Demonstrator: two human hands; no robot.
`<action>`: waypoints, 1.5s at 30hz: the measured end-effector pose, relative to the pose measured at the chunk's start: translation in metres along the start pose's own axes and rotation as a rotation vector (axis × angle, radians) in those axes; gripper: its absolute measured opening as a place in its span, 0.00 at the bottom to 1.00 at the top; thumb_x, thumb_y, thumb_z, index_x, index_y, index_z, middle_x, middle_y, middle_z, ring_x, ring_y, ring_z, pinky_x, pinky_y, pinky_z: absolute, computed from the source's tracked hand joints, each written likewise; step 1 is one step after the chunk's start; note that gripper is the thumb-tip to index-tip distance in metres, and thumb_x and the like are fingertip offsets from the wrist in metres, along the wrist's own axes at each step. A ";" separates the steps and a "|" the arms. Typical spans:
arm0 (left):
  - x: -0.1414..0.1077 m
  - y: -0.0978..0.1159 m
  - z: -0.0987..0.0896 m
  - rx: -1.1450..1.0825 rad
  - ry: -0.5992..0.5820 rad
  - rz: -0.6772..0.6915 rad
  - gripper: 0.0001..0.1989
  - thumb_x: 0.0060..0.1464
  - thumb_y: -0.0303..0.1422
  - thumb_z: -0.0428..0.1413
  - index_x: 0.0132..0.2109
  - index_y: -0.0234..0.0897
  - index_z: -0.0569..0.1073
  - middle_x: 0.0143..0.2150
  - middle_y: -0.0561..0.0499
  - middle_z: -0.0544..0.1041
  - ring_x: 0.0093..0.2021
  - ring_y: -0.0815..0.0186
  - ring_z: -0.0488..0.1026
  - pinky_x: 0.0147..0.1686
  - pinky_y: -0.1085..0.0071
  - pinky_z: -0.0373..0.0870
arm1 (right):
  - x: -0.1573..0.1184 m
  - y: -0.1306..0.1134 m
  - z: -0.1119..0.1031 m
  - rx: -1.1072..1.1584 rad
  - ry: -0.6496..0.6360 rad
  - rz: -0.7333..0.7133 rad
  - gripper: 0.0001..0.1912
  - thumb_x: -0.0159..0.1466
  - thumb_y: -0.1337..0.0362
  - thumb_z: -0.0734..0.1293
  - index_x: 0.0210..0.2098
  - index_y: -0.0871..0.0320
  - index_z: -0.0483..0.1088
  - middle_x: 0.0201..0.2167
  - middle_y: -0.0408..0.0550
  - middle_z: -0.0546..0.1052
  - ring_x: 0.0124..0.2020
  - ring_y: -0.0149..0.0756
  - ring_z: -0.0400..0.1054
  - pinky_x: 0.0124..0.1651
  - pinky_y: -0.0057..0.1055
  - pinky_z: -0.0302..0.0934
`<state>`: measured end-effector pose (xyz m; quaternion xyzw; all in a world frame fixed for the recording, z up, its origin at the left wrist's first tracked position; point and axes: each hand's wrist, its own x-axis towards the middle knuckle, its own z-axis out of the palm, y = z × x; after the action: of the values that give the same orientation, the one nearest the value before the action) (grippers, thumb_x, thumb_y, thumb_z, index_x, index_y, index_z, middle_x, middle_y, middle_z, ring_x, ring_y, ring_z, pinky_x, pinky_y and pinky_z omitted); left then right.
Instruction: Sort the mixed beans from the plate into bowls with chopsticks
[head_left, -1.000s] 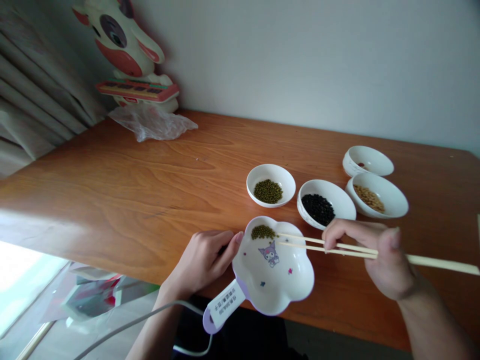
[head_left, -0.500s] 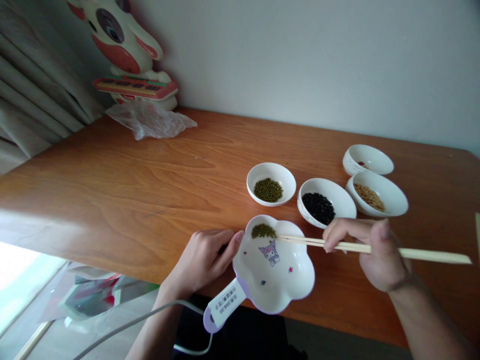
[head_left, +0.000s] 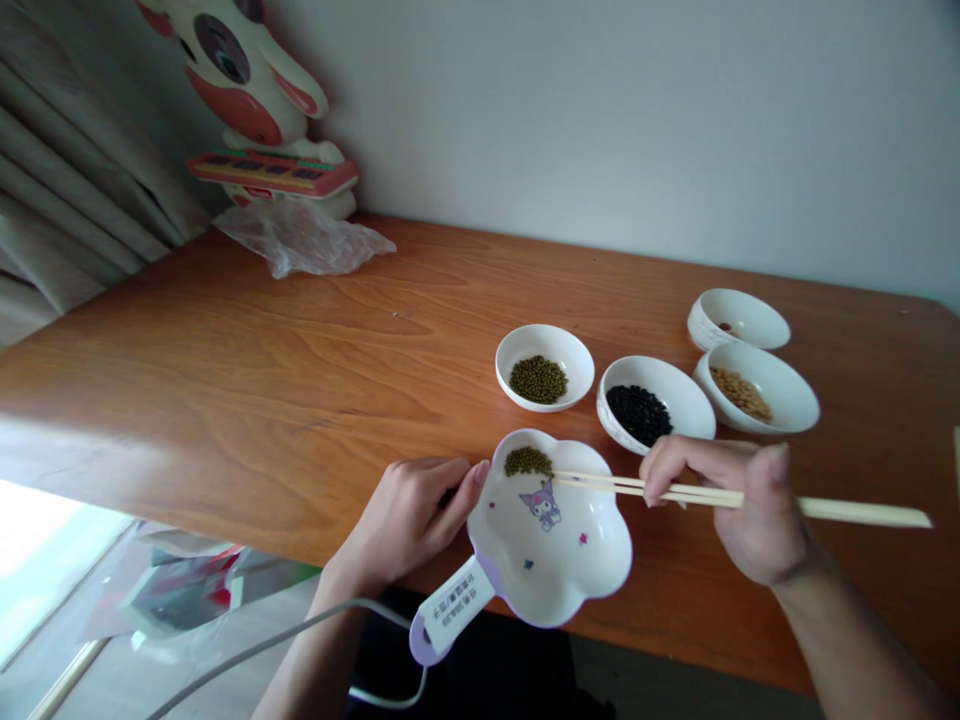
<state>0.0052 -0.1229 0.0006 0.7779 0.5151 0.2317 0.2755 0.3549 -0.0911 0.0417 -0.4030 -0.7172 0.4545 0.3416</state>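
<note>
My left hand (head_left: pixel 420 512) grips the left rim of a white flower-shaped bowl (head_left: pixel 559 575) with a purple edge and a labelled handle. Inside it, a small heap of green mung beans (head_left: pixel 528 462) lies at the upper left. My right hand (head_left: pixel 739 500) is closed around a pair of pale chopsticks (head_left: pixel 855 512), whose tips touch the right edge of that heap. Just beyond stand a white bowl (head_left: pixel 577 350) of mung beans (head_left: pixel 538 380) and another white bowl (head_left: pixel 679 390) of black beans (head_left: pixel 639 414).
Farther right are a white bowl (head_left: pixel 795 400) of tan beans (head_left: pixel 741 393) and a white bowl (head_left: pixel 765 320) with a few bits inside. A cow-shaped toy keyboard (head_left: pixel 274 175) and a clear plastic bag (head_left: pixel 307 245) sit at the back left. A grey cable (head_left: pixel 277 640) crosses below my left arm.
My right hand has shifted very slightly left with the chopsticks, their tips still at the heap of beans. The bowls and my left hand stay in place.
</note>
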 end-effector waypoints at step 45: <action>0.001 0.001 0.000 -0.002 -0.025 -0.008 0.24 0.78 0.42 0.45 0.31 0.38 0.65 0.26 0.56 0.68 0.25 0.72 0.63 0.30 0.72 0.57 | 0.013 -0.014 0.006 0.014 -0.075 -0.001 0.48 0.69 0.27 0.41 0.31 0.53 0.77 0.28 0.49 0.78 0.33 0.42 0.72 0.40 0.39 0.64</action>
<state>0.0064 -0.1220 0.0016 0.7785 0.5145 0.2212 0.2836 0.3398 -0.0851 0.0538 -0.3827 -0.7266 0.4740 0.3177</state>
